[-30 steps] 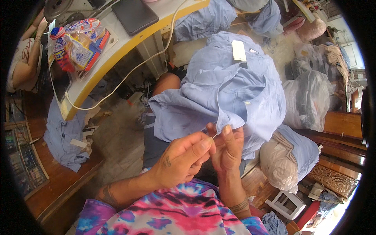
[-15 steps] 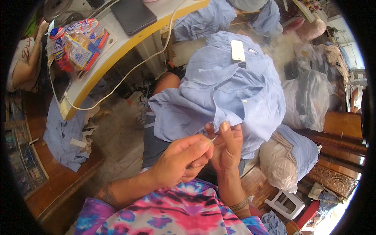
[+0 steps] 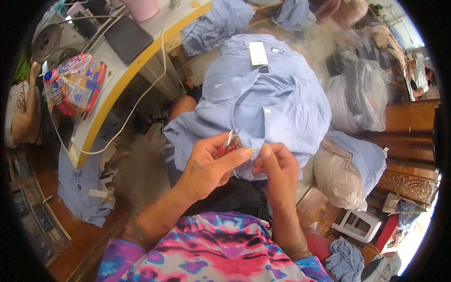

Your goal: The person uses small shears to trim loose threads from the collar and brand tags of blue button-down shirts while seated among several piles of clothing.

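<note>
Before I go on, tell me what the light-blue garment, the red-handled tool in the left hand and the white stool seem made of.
Light-blue garment: thin, matte cloth, by its soft creases; the fibre is unclear. Red-handled tool: likely steel, since its blades glint; the red handles could be plastic or coated metal. White stool: probably moulded plastic, from its smooth, rounded frame.

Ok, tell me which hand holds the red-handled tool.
The left hand: it grips the red-handled tool, while the right hand shows no tool.
</note>
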Demonstrator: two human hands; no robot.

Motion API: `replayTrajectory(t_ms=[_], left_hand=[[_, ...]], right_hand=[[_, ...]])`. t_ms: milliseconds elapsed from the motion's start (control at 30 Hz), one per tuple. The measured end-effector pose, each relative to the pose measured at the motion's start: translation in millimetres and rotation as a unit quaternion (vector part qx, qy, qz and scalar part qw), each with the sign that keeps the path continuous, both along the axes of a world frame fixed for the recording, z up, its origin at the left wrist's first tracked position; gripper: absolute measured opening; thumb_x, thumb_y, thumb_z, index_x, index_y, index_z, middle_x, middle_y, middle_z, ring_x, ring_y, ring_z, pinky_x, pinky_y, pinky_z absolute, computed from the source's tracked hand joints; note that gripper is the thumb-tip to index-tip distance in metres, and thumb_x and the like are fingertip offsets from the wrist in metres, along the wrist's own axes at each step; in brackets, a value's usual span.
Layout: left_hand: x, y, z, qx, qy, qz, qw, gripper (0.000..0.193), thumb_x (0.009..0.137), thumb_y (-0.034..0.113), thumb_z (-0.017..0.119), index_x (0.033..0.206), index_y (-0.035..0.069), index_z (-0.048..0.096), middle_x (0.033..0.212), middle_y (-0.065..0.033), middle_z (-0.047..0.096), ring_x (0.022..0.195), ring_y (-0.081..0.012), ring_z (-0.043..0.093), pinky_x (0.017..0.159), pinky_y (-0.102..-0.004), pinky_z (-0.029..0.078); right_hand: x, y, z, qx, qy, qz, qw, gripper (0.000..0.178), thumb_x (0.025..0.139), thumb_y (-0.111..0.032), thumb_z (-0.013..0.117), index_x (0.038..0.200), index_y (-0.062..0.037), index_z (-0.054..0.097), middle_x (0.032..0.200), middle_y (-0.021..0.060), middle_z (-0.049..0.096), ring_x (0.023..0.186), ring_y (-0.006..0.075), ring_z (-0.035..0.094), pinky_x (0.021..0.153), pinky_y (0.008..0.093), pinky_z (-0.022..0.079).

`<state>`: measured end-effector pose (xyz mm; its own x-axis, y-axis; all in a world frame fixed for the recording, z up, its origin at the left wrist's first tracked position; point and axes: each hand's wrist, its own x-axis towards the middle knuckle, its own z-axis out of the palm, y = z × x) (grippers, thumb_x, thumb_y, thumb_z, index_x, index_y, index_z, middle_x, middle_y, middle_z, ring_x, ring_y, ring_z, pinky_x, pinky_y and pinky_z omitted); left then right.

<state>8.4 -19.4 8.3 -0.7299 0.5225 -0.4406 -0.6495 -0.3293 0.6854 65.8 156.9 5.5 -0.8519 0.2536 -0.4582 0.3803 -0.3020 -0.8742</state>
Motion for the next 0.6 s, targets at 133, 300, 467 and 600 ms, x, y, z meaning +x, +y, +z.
replayTrajectory(t_ms=[133,300,467,600], left_hand=[[3,10,-5,-0.009,0.020,0.013,1.000,0.014,0.098,0.014,0.073,0.091,0.006,0.064,0.063,0.0063,0.048,0.043,-0.0014,0.036,0.038,-0.0216,0.026],[10,17,-10,0.017,0.002,0.009,1.000,0.014,0.099,0.015,0.072,0.089,0.008,0.064,0.064,0.0051,0.050,0.043,-0.0024,0.036,0.037,-0.0216,0.029],[14,23,-12,0.092,-0.061,0.019,0.994,0.016,0.098,0.016,0.074,0.088,0.006,0.068,0.065,0.0051,0.053,0.046,-0.0019,0.040,0.039,-0.0212,0.029],[22,34,-14,0.052,-0.007,0.044,0.998,0.017,0.098,0.016,0.074,0.086,0.006,0.067,0.064,0.0044,0.052,0.046,-0.0026,0.040,0.039,-0.0215,0.030]], right_hand=[[21,-7,8,0.293,0.216,0.004,0.931,0.028,0.083,-0.002,0.086,0.105,0.0003,0.070,0.090,0.0066,0.069,0.077,0.0114,0.068,0.071,0.0261,0.056],[25,-10,3,0.285,0.209,-0.027,0.935,0.025,0.084,0.000,0.084,0.107,0.0010,0.074,0.096,0.0089,0.073,0.083,0.0142,0.072,0.073,0.0268,0.058],[28,-5,0,0.298,0.204,-0.031,0.932,0.022,0.086,0.001,0.082,0.107,0.0019,0.075,0.100,0.0105,0.075,0.087,0.0134,0.072,0.075,0.0259,0.058],[30,-10,0,0.176,0.168,-0.093,0.965,0.016,0.091,-0.002,0.079,0.106,0.0029,0.074,0.099,0.0091,0.074,0.086,0.0118,0.071,0.074,0.0249,0.057]])
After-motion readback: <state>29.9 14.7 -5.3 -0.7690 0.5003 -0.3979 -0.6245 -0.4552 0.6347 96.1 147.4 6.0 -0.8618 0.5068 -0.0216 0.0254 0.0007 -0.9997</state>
